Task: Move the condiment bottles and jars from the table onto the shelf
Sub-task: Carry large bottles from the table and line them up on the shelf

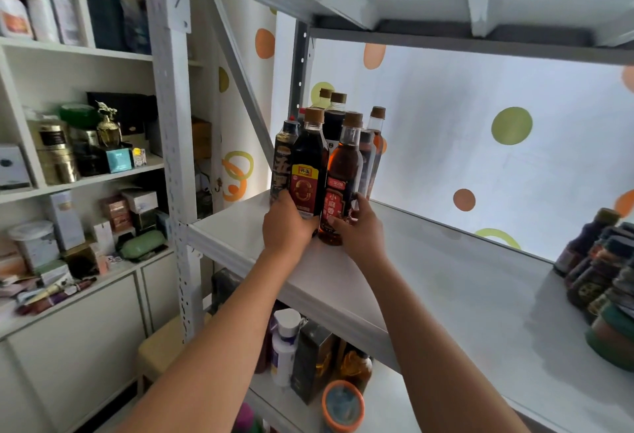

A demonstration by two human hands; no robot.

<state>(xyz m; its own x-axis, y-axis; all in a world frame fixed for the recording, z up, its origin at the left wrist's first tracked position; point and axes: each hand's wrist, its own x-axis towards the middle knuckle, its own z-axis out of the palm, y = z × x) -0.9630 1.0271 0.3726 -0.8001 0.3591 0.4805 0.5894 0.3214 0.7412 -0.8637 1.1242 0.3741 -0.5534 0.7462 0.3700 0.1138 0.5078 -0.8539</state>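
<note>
Both my arms reach up to the white metal shelf (pixel 446 281). My left hand (pixel 286 226) wraps the base of a dark soy sauce bottle (pixel 308 171) with a red and yellow label. My right hand (pixel 360 226) grips the lower part of an amber sesame oil bottle (pixel 343 171) with a red label. Both bottles stand upright on the shelf's left end, side by side. Several more brown-capped bottles (pixel 334 113) stand close behind them. A black bottle (pixel 283 161) stands just left of the soy sauce.
A cluster of jars and small bottles (pixel 597 271) sits at the shelf's right end. The level above (pixel 446 34) hangs low overhead. A lower shelf holds a white bottle (pixel 284 347), boxes and an orange-rimmed tub (pixel 343 405). A cabinet (pixel 68 165) of boxes stands left.
</note>
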